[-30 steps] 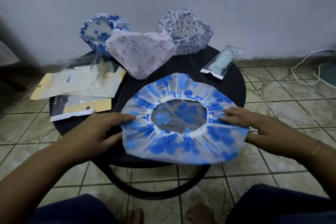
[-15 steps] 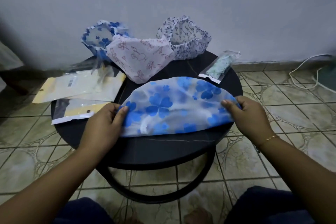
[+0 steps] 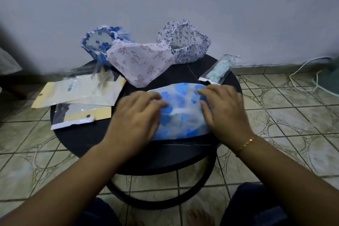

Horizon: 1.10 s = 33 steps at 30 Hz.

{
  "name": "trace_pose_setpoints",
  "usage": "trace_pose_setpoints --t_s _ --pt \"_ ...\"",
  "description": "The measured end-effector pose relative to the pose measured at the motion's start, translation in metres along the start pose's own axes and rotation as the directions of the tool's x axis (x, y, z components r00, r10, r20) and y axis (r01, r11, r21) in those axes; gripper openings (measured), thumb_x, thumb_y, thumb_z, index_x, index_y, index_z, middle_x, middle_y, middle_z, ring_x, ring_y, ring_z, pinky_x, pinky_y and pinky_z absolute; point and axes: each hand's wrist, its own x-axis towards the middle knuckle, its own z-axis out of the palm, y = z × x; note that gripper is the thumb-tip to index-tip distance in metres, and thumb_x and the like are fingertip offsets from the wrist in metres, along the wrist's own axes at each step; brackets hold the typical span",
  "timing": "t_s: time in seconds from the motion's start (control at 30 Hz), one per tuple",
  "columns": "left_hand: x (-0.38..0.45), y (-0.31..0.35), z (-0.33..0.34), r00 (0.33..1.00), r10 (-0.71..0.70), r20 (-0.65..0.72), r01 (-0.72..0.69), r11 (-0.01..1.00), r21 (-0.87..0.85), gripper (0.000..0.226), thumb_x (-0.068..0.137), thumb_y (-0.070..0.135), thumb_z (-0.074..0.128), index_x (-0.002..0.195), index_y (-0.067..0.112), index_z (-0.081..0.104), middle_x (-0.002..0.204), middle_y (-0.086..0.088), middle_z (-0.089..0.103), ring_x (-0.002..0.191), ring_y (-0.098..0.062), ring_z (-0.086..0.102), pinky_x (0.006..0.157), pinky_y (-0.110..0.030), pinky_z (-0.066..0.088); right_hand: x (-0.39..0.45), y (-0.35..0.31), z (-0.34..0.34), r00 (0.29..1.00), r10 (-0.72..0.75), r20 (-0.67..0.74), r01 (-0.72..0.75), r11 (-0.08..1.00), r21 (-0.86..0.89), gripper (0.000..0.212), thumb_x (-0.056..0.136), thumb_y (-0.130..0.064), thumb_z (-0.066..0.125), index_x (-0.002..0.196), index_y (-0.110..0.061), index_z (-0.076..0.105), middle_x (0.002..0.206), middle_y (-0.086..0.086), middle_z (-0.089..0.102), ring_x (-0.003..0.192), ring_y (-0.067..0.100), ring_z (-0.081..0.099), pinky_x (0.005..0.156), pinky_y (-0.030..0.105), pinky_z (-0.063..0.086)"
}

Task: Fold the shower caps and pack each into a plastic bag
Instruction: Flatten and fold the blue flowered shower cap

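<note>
Two hands flat on the folded blue-flower shower cap (image 3: 180, 110) at the front of the round black worktop (image 3: 88, 134): left hand (image 3: 139, 113) and right hand (image 3: 222, 111), fingers spread, likely pressing air out of the thin, crinkly plastic. Further out: pink-print cap (image 3: 141, 64) and two open caps, unfolded; flat clear bags (image 3: 78, 90) left, one packed bag (image 3: 220, 69) right.

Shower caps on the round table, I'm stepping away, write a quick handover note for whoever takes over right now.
Left hand and right hand: both flat, pressing the blue flower cap, folded over on the black table.
Unfolded at the back: pink cap, second blue cap, navy print cap.
One packed bag at the right; empty bags at the left.
Left: finish folding, bag it, then three more.
</note>
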Motion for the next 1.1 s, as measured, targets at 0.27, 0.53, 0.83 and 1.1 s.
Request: trace_pose_setpoints --t_s 0.27,0.53,0.83,1.1 --pt "0.007 -0.013 0.040 0.682 -0.158 0.714 0.225 0.974 0.000 0.100 0.060 0.082 0.007 0.149 0.036 0.002 0.158 0.011 -0.004 0.145 -0.010 -0.006 0.116 -0.031 -0.003 0.010 0.007 0.027 0.748 0.134 0.650 -0.135 0.990 -0.048 0.059 0.098 -0.043 0.032 0.149 -0.021 0.013 0.158 -0.002 0.013 0.145 0.012 0.009 0.116 0.032 0.009" --pt "0.001 -0.017 0.038 0.581 -0.323 0.747 0.365 0.924 0.115 0.120 0.049 0.094 0.007 0.149 0.030 -0.012 0.156 0.011 -0.018 0.143 -0.011 -0.018 0.115 -0.034 -0.007 0.004 0.028 0.018 0.617 0.329 0.715 -0.237 0.944 -0.230 0.090 0.077 -0.081 0.018 0.149 -0.033 -0.003 0.158 -0.004 -0.011 0.145 0.015 -0.010 0.116 0.042 -0.003" --pt "-0.005 -0.022 0.028 0.609 -0.393 0.689 0.386 0.906 0.175 0.112 0.058 0.085 -0.011 0.150 0.022 -0.006 0.158 0.005 -0.012 0.143 -0.010 -0.018 0.114 -0.036 -0.013 0.010 0.049 0.008 0.633 0.372 0.680 -0.419 0.902 -0.103 0.065 0.093 -0.059 0.018 0.149 -0.026 0.016 0.158 -0.005 0.007 0.146 0.014 0.000 0.114 0.048 -0.004" --pt "0.016 0.002 0.032 0.870 -0.133 0.474 0.187 0.980 -0.069 0.083 0.076 0.076 -0.005 0.147 0.038 0.016 0.157 0.010 0.006 0.141 -0.005 -0.015 0.111 -0.025 -0.013 0.026 0.066 -0.036 0.655 0.599 0.461 -0.719 0.681 0.137 0.044 0.091 -0.039 0.053 0.097 0.003 0.066 0.103 0.020 0.064 0.098 0.034 0.057 0.085 0.040 0.044"
